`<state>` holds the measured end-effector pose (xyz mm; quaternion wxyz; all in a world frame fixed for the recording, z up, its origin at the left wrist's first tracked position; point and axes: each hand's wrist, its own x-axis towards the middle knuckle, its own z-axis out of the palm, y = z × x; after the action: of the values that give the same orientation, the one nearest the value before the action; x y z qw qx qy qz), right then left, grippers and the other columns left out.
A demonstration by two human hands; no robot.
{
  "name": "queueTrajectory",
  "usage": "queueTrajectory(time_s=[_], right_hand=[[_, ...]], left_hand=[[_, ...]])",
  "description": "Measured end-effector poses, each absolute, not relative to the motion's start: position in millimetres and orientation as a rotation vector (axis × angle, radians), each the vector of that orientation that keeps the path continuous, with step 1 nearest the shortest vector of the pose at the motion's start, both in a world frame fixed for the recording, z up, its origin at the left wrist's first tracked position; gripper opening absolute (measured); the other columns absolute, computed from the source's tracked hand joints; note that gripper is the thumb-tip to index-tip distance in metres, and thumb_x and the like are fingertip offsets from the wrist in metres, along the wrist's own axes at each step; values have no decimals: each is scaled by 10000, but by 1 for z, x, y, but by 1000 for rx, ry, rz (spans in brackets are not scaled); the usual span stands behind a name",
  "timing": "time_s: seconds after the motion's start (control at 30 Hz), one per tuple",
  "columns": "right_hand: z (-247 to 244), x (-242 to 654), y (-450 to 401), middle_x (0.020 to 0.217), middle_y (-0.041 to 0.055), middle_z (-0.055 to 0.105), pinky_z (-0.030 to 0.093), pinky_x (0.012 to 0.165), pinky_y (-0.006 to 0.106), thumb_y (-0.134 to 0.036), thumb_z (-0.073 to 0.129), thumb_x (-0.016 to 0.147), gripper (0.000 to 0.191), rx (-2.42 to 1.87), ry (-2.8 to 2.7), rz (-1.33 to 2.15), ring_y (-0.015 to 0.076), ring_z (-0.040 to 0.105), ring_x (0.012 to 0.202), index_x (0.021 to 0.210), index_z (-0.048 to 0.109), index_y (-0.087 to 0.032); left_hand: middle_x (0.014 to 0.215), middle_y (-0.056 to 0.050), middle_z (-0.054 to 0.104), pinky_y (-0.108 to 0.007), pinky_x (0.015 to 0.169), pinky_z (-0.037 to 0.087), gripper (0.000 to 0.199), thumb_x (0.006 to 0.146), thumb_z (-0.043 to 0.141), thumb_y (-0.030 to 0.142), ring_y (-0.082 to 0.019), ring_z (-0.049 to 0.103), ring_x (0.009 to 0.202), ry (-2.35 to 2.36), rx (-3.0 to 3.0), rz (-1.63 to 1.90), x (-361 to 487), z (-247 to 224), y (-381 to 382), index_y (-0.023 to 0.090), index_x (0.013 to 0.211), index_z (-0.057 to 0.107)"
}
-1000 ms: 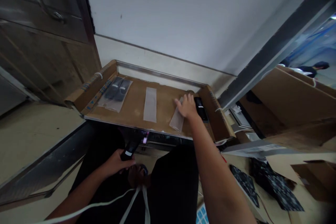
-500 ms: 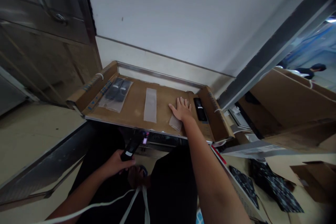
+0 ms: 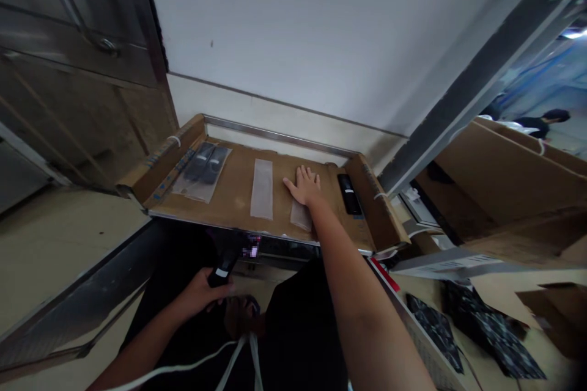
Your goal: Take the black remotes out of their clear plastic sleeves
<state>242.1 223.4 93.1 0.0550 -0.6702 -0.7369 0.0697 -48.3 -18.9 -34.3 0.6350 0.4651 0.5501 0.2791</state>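
My left hand (image 3: 202, 293) is closed around a long black object with a white label (image 3: 223, 269), held low in front of the tray's edge. Fingers spread, my right hand (image 3: 304, 186) lies flat over a translucent plastic sleeve (image 3: 300, 214), partly hiding it. To its left is another plastic sleeve (image 3: 262, 189), lying flat on the cardboard-lined tray (image 3: 233, 195). A similar black object (image 3: 349, 194) with a white label rests at the tray's right side. Clear bags with dark labelled items inside (image 3: 202, 171) lie at the left end.
Raised cardboard sides (image 3: 376, 201) border the tray, and a white wall (image 3: 284, 30) stands behind it. A large cardboard box (image 3: 513, 189) is at the right, with dark patterned bags (image 3: 490, 330) on the floor. A person (image 3: 543, 122) is farther back.
My right hand has slid a little to the left on the tray, and the sleeve beneath it has shifted slightly left. My left hand still holds the black object, slightly lower.
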Motion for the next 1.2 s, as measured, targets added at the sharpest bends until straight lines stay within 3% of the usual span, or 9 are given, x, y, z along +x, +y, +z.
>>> queueTrajectory(time_s=[0.13, 0.27, 0.4, 0.5, 0.63, 0.83, 1.03, 1.2], right_hand=[[96, 204, 231, 1667, 125, 139, 17, 1237, 527, -687, 190, 974, 846, -1806, -2353, 268, 263, 51, 1551, 1588, 209, -106], [106, 192, 239, 1675, 79, 132, 37, 1219, 603, -652, 173, 997, 752, -1793, -2243, 276, 292, 43, 1550, 1587, 241, -192], [125, 227, 235, 1650, 136, 220, 86, 1219, 594, -549, 194, 1031, 665, -1921, -2113, 163, 313, 139, 1536, 1543, 348, -154], [132, 250, 213, 1638, 183, 227, 123, 1230, 539, -534, 249, 1026, 694, -1972, -2117, 183, 311, 147, 1536, 1550, 314, -85], [117, 243, 168, 1664, 115, 162, 86, 1241, 518, -601, 224, 1014, 713, -1881, -2323, 324, 280, 84, 1550, 1574, 291, -165], [94, 212, 144, 1668, 137, 104, 29, 1240, 517, -629, 190, 1010, 764, -1922, -2338, 282, 287, 54, 1551, 1588, 240, -132], [95, 187, 157, 1646, 158, 216, 77, 1247, 453, -570, 214, 1027, 708, -1748, -2305, 308, 268, 140, 1542, 1547, 341, -106], [109, 189, 148, 1550, 155, 426, 264, 1202, 392, -507, 184, 1026, 645, -1621, -1844, 390, 235, 362, 1456, 1448, 471, -113]], left_hand=[[483, 31, 552, -199, 363, 295, 554, 637, 787, 647, -67, 385, 361, 1214, 1058, 644, -47, -31, -19, 139, 773, 612], [479, 31, 544, -201, 362, 310, 572, 631, 783, 663, -70, 392, 362, 1209, 1048, 649, -49, -28, -19, 135, 770, 612], [490, 25, 548, -202, 363, 306, 572, 647, 768, 670, -69, 393, 362, 1213, 1052, 629, -51, -30, -18, 130, 762, 620], [515, 16, 565, -198, 367, 297, 555, 675, 754, 658, -65, 397, 369, 1212, 1079, 601, -51, -33, -17, 125, 776, 638], [517, 13, 569, -200, 370, 300, 536, 689, 751, 636, -68, 398, 373, 1205, 1094, 580, -48, -34, -15, 121, 792, 647], [510, 18, 564, -201, 370, 313, 534, 670, 769, 626, -75, 412, 378, 1230, 1097, 584, -48, -31, -16, 127, 795, 627], [509, 23, 569, -198, 365, 308, 561, 657, 773, 645, -72, 403, 369, 1240, 1077, 596, -48, -40, -17, 129, 814, 618], [511, 16, 563, -199, 359, 316, 581, 637, 785, 653, -87, 433, 394, 1222, 1087, 606, -49, -37, -18, 124, 812, 620]])
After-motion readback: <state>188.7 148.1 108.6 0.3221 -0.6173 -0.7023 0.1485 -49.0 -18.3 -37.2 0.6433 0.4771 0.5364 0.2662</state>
